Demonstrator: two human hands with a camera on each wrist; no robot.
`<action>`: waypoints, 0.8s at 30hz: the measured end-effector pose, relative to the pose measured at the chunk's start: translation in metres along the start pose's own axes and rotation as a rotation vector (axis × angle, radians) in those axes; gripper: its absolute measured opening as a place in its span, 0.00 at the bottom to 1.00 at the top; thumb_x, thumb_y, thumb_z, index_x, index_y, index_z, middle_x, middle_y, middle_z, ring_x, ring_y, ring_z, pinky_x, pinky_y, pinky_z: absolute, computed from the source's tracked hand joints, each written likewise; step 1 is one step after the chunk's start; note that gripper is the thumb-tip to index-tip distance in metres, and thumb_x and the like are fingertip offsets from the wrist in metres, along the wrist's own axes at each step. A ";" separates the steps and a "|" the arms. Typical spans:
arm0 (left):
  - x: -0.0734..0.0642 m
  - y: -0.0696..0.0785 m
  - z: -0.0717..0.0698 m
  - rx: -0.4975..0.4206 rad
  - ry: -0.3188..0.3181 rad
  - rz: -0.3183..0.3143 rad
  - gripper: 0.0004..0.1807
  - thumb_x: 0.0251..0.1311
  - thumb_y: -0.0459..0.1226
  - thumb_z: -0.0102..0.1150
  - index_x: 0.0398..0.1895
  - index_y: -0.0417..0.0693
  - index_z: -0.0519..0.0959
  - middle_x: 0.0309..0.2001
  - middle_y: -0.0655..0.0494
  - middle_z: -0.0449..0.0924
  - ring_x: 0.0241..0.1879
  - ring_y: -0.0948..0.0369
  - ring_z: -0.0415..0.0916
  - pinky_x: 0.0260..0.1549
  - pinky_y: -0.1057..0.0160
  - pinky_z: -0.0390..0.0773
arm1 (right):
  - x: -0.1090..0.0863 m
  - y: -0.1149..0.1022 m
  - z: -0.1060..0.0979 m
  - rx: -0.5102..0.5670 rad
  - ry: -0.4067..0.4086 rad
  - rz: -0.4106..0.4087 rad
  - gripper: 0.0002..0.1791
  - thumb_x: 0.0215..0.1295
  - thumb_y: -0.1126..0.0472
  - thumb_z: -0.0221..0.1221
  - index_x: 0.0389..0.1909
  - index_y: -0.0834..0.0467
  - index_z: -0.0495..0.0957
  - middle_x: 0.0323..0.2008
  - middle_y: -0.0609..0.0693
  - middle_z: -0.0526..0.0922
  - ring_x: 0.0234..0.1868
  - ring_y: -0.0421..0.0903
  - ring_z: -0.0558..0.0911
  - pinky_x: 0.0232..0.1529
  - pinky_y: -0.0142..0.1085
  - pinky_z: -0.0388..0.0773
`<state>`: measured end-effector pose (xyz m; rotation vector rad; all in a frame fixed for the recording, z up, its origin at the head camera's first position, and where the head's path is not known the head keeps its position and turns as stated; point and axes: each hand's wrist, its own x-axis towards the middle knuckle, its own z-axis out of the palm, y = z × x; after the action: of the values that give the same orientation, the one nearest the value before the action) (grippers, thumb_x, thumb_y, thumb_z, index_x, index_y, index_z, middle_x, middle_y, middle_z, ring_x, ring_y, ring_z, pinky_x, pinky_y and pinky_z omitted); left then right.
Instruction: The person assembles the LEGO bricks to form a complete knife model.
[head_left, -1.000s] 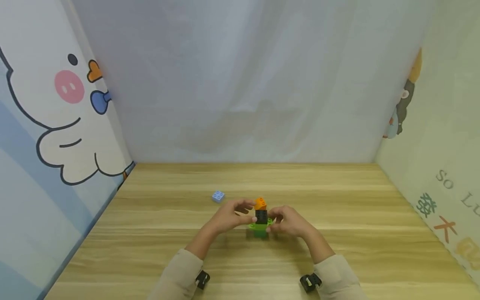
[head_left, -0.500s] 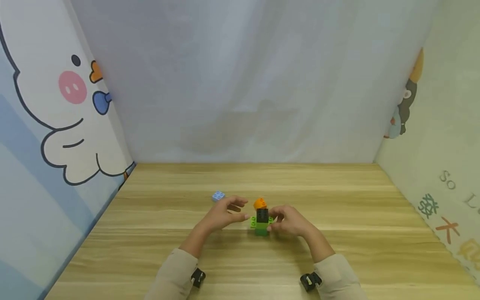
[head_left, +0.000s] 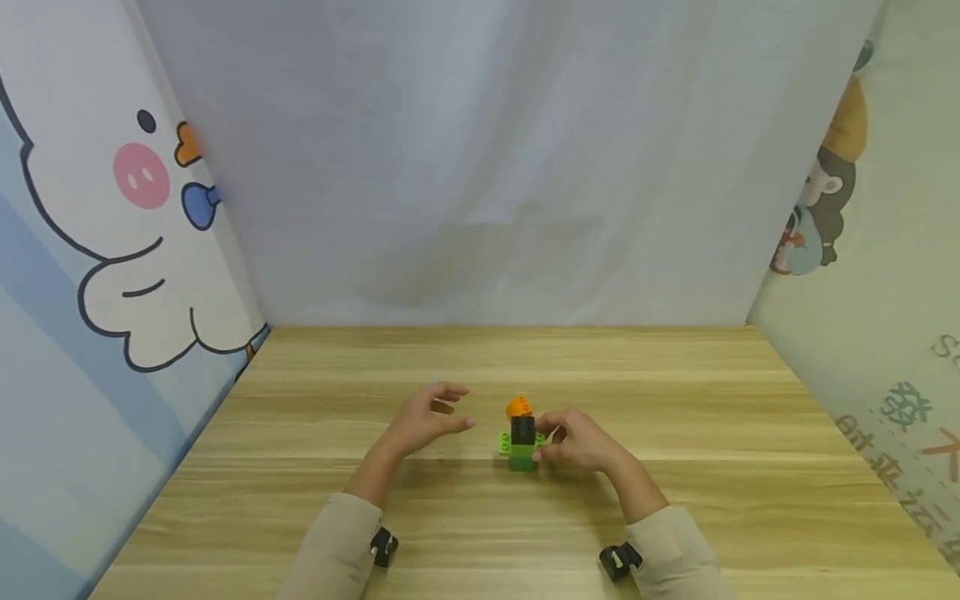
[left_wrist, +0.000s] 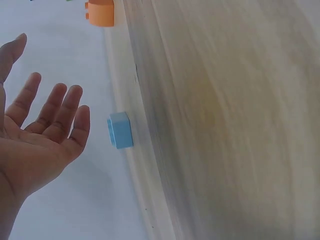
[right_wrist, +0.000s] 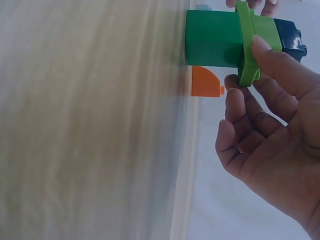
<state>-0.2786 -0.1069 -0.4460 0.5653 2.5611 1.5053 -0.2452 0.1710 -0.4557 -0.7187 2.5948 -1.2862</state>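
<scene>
Blue block [left_wrist: 120,130] on bench [head_left: 637,383], just beyond left hand [head_left: 420,422]; left hand's grip released. Orange block [head_left: 518,407] on bench, behind block stack [head_left: 522,445]. Block stack upright on bench, black over lime over green; right hand's [head_left: 581,442] grip pinches lime layer [right_wrist: 248,65].

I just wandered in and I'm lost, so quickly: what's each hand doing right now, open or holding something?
Left hand: open, holding nothing.
Right hand: closed on the brick stack, at its light green piece.
</scene>
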 end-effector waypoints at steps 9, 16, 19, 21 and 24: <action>-0.012 -0.003 -0.001 -0.007 0.106 -0.062 0.28 0.50 0.40 0.69 0.56 0.44 0.74 0.53 0.43 0.73 0.49 0.48 0.71 0.42 0.51 0.75 | -0.013 -0.005 -0.001 -0.004 -0.020 -0.017 0.18 0.51 0.64 0.67 0.44 0.65 0.78 0.37 0.51 0.80 0.32 0.45 0.75 0.34 0.39 0.74; -0.021 -0.005 -0.002 -0.010 0.197 -0.131 0.29 0.50 0.39 0.69 0.56 0.41 0.73 0.51 0.43 0.73 0.47 0.49 0.72 0.38 0.55 0.76 | -0.023 -0.008 -0.002 0.005 -0.039 -0.027 0.18 0.52 0.64 0.67 0.44 0.65 0.78 0.35 0.49 0.80 0.32 0.46 0.76 0.33 0.39 0.74; -0.023 -0.005 -0.001 -0.022 0.232 -0.158 0.30 0.49 0.38 0.70 0.56 0.40 0.72 0.52 0.42 0.72 0.47 0.49 0.72 0.38 0.55 0.76 | -0.027 -0.009 -0.003 0.002 -0.043 -0.036 0.18 0.52 0.64 0.67 0.44 0.66 0.78 0.36 0.50 0.80 0.32 0.45 0.76 0.34 0.38 0.74; -0.024 -0.006 0.000 -0.034 0.254 -0.169 0.30 0.49 0.37 0.70 0.57 0.40 0.72 0.53 0.41 0.71 0.48 0.48 0.71 0.39 0.54 0.76 | -0.030 -0.008 -0.004 -0.001 -0.045 -0.043 0.18 0.52 0.63 0.67 0.44 0.66 0.78 0.36 0.51 0.80 0.32 0.45 0.76 0.33 0.38 0.74; -0.026 -0.007 0.002 -0.044 0.285 -0.186 0.31 0.49 0.37 0.70 0.58 0.41 0.71 0.56 0.40 0.69 0.50 0.47 0.71 0.41 0.52 0.75 | -0.035 -0.008 -0.005 0.000 -0.050 -0.055 0.18 0.51 0.64 0.67 0.43 0.66 0.78 0.36 0.51 0.80 0.32 0.45 0.76 0.33 0.37 0.74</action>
<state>-0.2553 -0.1179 -0.4550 0.1073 2.6831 1.6750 -0.2139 0.1872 -0.4493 -0.8177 2.5528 -1.2664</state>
